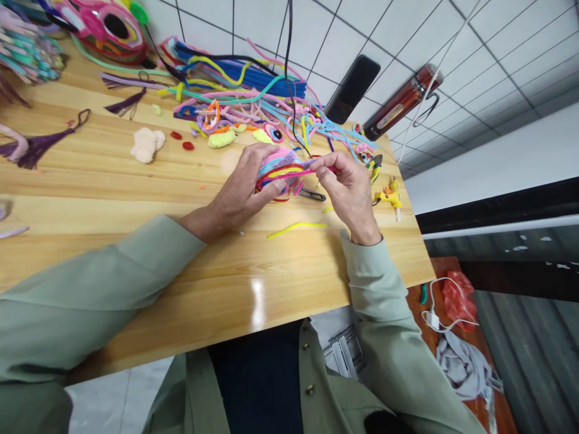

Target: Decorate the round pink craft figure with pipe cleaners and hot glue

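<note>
Fuzzy chenille is the stuff in hand: in the head view, a striped pipe-cleaner bundle [278, 167] of pink, blue, yellow and red sits just above the pale wooden table [136, 199], right of its middle and near the far heap of loose pipe cleaners [244, 90]. The left hand [244, 190] is closed around the bundle, thumb pressing its near side. The right hand [348, 190] pinches the end of a pink strand [312, 171] that runs out of the bundle to the right. The work looks like laying that strand around the piece. To do it well, the strand should probably be held taut and low against the earlier rows, with the left thumb pinning each turn so nothing springs loose. A yellow strand [296, 228] lies on the table nearer the person, a small metal tool [312, 194] just beneath the hands, and a yellow glue gun [388, 196] at the right edge. A dark phone [353, 89] and a red tube [402, 102] lie beyond; the tube's label is too blurred to read, and no other writing shows.
</note>
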Demonstrator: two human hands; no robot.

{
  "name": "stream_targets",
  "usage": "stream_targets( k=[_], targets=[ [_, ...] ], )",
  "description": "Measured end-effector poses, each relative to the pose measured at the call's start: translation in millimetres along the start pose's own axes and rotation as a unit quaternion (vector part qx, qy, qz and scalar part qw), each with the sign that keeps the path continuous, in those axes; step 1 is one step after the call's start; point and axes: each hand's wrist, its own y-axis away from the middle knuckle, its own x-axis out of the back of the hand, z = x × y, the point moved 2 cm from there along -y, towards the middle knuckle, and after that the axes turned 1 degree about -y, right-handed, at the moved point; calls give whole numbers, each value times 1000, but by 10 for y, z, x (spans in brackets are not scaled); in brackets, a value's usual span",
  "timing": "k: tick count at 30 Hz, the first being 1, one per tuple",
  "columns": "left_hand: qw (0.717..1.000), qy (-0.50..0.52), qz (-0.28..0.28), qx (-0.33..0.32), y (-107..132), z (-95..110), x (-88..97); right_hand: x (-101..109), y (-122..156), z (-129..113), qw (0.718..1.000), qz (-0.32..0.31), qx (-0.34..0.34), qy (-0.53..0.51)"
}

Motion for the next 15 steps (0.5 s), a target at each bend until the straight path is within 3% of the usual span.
stream_targets(
  k=[15],
  targets=[
    [999,-10,-16,38,-43,48,48,-38,-1,55,1000,0,2,-14]
  ],
)
